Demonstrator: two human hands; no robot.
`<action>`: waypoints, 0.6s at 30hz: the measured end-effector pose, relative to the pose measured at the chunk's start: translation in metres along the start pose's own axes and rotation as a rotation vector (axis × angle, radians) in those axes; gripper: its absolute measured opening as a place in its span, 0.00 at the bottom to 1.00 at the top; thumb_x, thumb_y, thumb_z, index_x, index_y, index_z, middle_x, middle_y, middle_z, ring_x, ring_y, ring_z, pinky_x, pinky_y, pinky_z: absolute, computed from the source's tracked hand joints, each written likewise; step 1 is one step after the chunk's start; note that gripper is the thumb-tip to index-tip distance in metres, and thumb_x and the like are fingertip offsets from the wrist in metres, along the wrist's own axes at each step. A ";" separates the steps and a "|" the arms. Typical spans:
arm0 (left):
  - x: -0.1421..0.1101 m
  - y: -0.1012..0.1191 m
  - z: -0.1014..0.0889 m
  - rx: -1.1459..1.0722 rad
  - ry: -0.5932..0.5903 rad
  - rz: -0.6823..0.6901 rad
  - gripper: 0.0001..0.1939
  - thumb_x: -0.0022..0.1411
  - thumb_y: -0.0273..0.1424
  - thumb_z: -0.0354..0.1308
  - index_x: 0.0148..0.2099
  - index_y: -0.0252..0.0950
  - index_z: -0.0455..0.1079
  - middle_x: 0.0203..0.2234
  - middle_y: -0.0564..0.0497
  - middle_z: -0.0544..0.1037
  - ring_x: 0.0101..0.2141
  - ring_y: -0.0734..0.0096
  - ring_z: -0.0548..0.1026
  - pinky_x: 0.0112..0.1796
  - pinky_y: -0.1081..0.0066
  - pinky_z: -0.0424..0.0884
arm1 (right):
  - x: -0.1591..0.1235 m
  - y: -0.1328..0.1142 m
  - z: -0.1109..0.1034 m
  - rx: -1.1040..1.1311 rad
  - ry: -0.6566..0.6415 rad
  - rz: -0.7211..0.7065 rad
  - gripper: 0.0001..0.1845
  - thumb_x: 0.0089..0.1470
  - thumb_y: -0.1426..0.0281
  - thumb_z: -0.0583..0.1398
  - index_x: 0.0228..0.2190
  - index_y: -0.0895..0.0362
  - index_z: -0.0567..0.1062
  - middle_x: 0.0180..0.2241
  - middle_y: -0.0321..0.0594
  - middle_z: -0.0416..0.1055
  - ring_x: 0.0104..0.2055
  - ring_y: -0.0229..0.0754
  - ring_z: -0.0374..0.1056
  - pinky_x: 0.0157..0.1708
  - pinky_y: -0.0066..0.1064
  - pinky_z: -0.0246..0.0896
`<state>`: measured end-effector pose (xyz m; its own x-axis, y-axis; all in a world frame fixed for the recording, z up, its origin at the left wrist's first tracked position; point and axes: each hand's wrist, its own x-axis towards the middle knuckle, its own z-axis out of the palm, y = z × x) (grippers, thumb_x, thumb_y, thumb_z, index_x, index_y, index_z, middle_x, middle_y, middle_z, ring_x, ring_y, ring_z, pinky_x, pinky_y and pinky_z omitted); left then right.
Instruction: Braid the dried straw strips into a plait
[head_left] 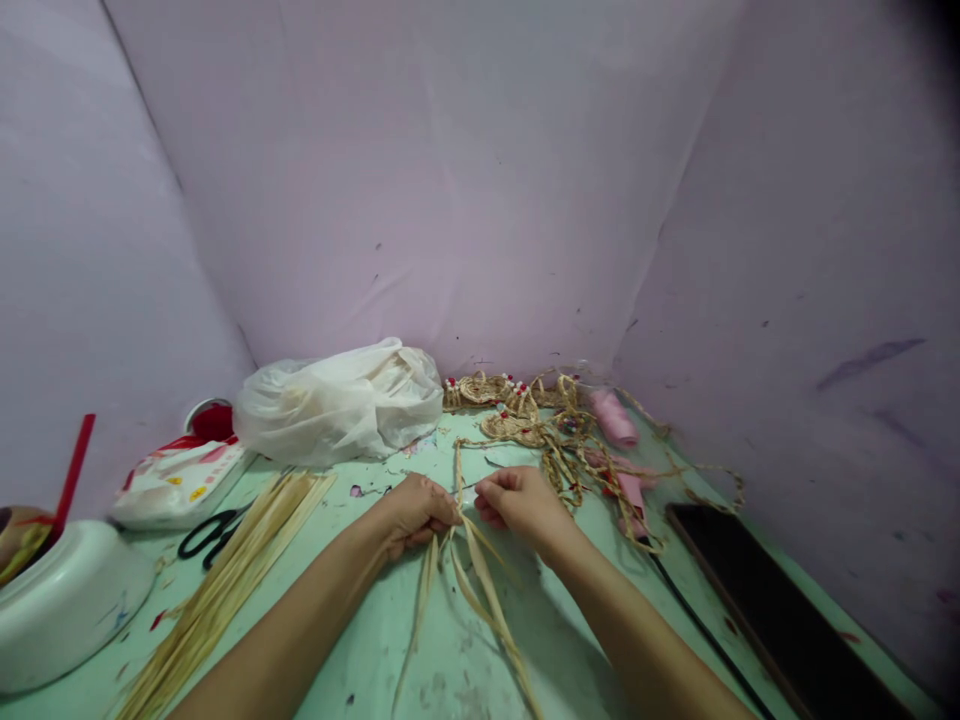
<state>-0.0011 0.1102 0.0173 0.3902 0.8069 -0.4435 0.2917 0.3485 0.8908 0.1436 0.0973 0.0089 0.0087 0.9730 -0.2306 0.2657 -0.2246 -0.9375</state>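
My left hand (pixel 414 512) and my right hand (pixel 522 500) meet over the pale green table (pixel 457 650), both pinched on a bundle of dried straw strips (pixel 480 590). A thin braided length (pixel 458 462) rises from between the fingers toward the wall. The loose strip ends fan out toward me across the table. Both sets of fingers are curled tight around the straw.
A long bundle of straw strips (pixel 225 585) lies to the left, beside black scissors (pixel 210 532). A white plastic bag (pixel 341 400), a printed packet (pixel 180 482) and a white bowl (pixel 64 600) stand left. Woven straw pieces (pixel 517 410), a pink spool (pixel 615 418) and a dark tablet (pixel 772 610) lie right.
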 end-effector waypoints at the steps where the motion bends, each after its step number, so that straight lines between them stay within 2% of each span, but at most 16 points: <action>1: 0.001 -0.001 -0.001 -0.010 -0.007 0.003 0.07 0.34 0.28 0.54 0.15 0.34 0.56 0.06 0.60 0.55 0.07 0.87 0.46 0.11 0.77 0.36 | -0.002 -0.001 0.004 0.063 -0.041 0.046 0.07 0.42 0.72 0.55 0.18 0.61 0.70 0.15 0.36 0.67 0.17 0.32 0.60 0.18 0.22 0.52; 3: 0.003 -0.004 -0.003 -0.021 -0.009 0.019 0.06 0.34 0.28 0.53 0.15 0.34 0.57 0.06 0.60 0.55 0.07 0.87 0.47 0.11 0.77 0.36 | -0.006 -0.003 0.013 0.153 -0.154 0.133 0.07 0.43 0.73 0.54 0.18 0.61 0.70 0.13 0.36 0.65 0.15 0.31 0.59 0.17 0.22 0.54; 5: 0.005 -0.006 -0.004 -0.007 -0.007 0.032 0.04 0.34 0.27 0.52 0.16 0.33 0.59 0.06 0.60 0.56 0.07 0.86 0.47 0.11 0.78 0.37 | -0.010 -0.002 0.020 0.213 -0.212 0.199 0.07 0.42 0.74 0.54 0.17 0.62 0.69 0.12 0.35 0.64 0.13 0.31 0.59 0.17 0.23 0.56; 7: 0.006 -0.007 -0.005 0.027 -0.009 0.041 0.03 0.35 0.28 0.52 0.17 0.32 0.60 0.06 0.60 0.57 0.07 0.86 0.48 0.11 0.78 0.38 | -0.011 0.000 0.024 0.230 -0.193 0.226 0.07 0.42 0.75 0.54 0.16 0.62 0.68 0.11 0.34 0.63 0.12 0.30 0.57 0.14 0.22 0.54; 12: 0.004 -0.003 -0.004 0.147 0.038 0.027 0.02 0.34 0.26 0.50 0.16 0.32 0.61 0.06 0.59 0.57 0.08 0.85 0.48 0.12 0.78 0.41 | -0.005 0.008 0.023 0.142 -0.136 0.163 0.09 0.39 0.75 0.55 0.12 0.62 0.66 0.08 0.31 0.58 0.10 0.26 0.47 0.09 0.19 0.38; 18: -0.009 0.008 -0.007 0.525 0.146 0.012 0.05 0.37 0.27 0.51 0.15 0.32 0.63 0.08 0.54 0.63 0.12 0.80 0.55 0.15 0.77 0.50 | -0.006 0.008 0.025 0.232 -0.116 0.165 0.04 0.34 0.76 0.55 0.13 0.61 0.66 0.10 0.31 0.61 0.11 0.27 0.48 0.10 0.21 0.35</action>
<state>-0.0089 0.1089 0.0289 0.2814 0.8803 -0.3820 0.6993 0.0845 0.7098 0.1218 0.0881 -0.0034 -0.0805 0.9129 -0.4002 0.0426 -0.3979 -0.9164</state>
